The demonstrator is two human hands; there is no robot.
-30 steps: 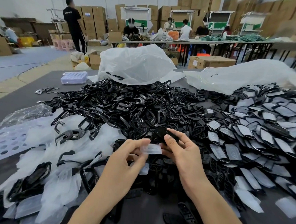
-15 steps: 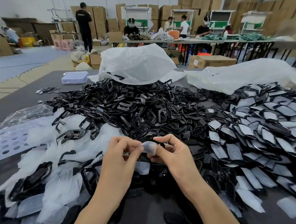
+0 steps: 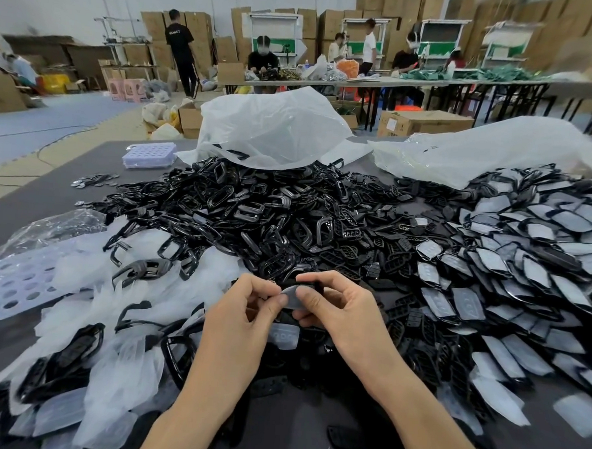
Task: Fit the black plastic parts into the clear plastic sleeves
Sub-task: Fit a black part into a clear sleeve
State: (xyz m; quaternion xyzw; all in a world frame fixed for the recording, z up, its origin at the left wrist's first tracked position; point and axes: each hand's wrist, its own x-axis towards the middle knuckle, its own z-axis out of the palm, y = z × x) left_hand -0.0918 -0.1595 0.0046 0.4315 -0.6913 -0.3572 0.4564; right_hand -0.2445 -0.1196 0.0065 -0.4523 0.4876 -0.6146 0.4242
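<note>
Head view, lower centre: insertion step in hand.
Desk (image 3: 31, 203) carries one loose black-part heap (image 3: 271, 219) mid-frame, one sleeved pile (image 3: 525, 264) right, one empty-sleeve pile (image 3: 115, 379) lower left; pieces uncountable. Left hand (image 3: 241, 321) pinches one clear sleeve (image 3: 292, 298), right hand (image 3: 345, 309) one black part (image 3: 313, 286); both grips narrow. Next, judged: open the sleeve mouth, slide the part in.

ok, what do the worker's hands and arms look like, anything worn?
Both bare: the left hand and right hand wear no gloves, and no ring, watch or wristband shows. The left forearm and right forearm are uncovered to the frame's bottom edge; no shirt cuff in view.
</note>
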